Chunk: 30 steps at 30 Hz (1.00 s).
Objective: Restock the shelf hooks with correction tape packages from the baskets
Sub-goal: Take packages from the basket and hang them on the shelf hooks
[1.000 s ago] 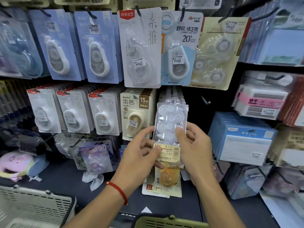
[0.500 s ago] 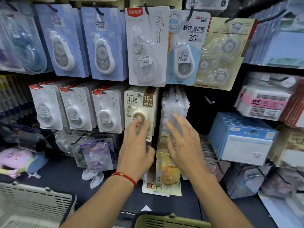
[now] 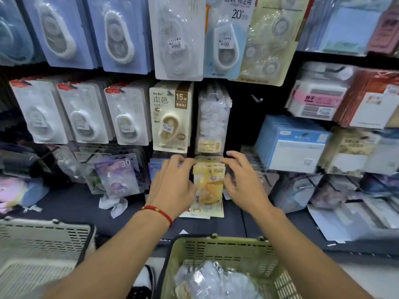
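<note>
Reaching both hands at the yellow pkg [image 3: 209,184] on the low hook row: my left hand [image 3: 172,182] sits on its left edge, fingers curled toward the top corner, and my right hand [image 3: 241,182] is on its right edge, fingers bent over the top. Looks like a pinch from each side, but motion blur hides the fingertips, so I can't tell how firm the grip is. Red cord bracelet [image 3: 158,211] on my left wrist. Just above hangs the clear refill pkg [image 3: 212,121] on its hook, w/ the beige 15M pkg [image 3: 170,117] beside it to the left. Green basket [image 3: 218,247] is below, btwn my forearms, w/ more clear-wrapped pkgs [image 3: 213,279] inside. Grey basket [image 3: 43,238] sits at lower left.
</note>
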Available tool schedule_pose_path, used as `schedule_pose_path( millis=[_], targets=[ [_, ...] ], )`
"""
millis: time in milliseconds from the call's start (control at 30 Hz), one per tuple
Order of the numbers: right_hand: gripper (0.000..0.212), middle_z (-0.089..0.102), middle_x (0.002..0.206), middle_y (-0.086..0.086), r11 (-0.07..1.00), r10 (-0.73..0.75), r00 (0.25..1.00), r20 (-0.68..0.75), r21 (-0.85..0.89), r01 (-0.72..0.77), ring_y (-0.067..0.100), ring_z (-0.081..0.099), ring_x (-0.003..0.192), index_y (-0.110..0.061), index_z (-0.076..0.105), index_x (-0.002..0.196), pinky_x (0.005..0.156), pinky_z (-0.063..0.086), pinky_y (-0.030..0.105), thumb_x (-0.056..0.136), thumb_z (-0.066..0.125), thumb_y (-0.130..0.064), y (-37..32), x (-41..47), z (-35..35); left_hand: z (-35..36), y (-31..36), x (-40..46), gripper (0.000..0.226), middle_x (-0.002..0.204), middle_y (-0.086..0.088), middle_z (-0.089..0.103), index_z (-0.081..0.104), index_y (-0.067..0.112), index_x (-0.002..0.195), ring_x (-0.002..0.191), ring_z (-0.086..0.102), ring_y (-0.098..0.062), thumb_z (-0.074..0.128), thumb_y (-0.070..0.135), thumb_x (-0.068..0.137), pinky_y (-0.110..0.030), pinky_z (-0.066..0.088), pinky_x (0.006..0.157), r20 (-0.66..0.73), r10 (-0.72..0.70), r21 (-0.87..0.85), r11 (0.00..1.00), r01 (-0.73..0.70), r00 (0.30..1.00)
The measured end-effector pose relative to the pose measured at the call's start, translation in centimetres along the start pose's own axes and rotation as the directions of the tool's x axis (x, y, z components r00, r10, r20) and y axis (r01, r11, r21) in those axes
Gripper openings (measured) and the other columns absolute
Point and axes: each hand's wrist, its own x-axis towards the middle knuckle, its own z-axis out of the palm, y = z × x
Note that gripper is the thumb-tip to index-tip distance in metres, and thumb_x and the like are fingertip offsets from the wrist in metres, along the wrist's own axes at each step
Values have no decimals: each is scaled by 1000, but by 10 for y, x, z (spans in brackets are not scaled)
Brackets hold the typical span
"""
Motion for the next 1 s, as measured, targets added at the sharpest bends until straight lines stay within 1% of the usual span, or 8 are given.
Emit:
schedule_pose_path(
  millis=[100,200,367,467,533,733,867,1000],
  targets=[
    [30,61,120,1,984,162,983,86,62,-167,9,57,87,-13,70,121,83,45,26,96,57,-2,21,-52,0,23,11,-32,37,127,-2,61,62,23,132,121,52,-29,59,19,95,-42,48,93,53,0,-62,998,4,999],
    [26,70,99,-3,905,388,869,306,51,-422,17,69,87,-18,74,112,82,51,30,96,59,-5,42,-102,10,66,10,-79,34,126,-1,63,65,23,126,121,54,-28,61,17,92,-42,49,96,188,-59,-63,995,72,980],
    [34,65,138,11,855,471,544,695,-206,-477,30,60,129,-11,64,135,108,47,37,103,61,-20,65,-176,52,129,-23,-174,51,152,-4,49,60,27,139,146,36,-27,63,15,89,-42,38,116,462,-279,186,959,216,842],
    [55,46,159,12,890,382,360,851,-234,-391,30,49,141,-13,46,154,112,43,34,103,62,-26,62,-217,85,147,-30,-205,63,169,-13,26,56,26,145,161,7,-31,70,10,85,-46,16,129,481,-248,216,963,161,841],
    [68,30,168,9,934,304,303,903,-219,-283,29,39,149,-17,33,162,118,37,37,102,64,-24,51,-237,107,150,-28,-210,65,169,-15,25,57,23,145,161,7,-33,71,5,84,-47,13,130,462,-240,159,970,186,854],
    [64,45,144,9,958,279,441,853,-282,-60,32,43,135,-22,42,148,111,31,51,92,75,-19,29,-261,143,146,-34,-224,44,152,-13,54,72,14,124,155,30,-32,72,-3,83,-43,24,130,386,-245,-7,963,268,890],
    [28,57,123,1,966,218,484,847,-118,-229,27,53,120,-29,67,122,98,30,41,98,70,-16,40,-232,130,147,-33,-224,46,151,-7,56,65,13,137,153,36,-29,71,5,92,-28,11,128,422,-151,-63,979,195,894],
    [23,59,103,-8,869,9,563,826,272,-414,14,59,97,-15,77,116,89,53,35,93,76,-8,38,-186,112,149,-24,-217,63,157,-8,49,43,20,159,143,48,-29,66,22,100,-39,39,120,581,-152,-80,967,241,800]
  ],
)
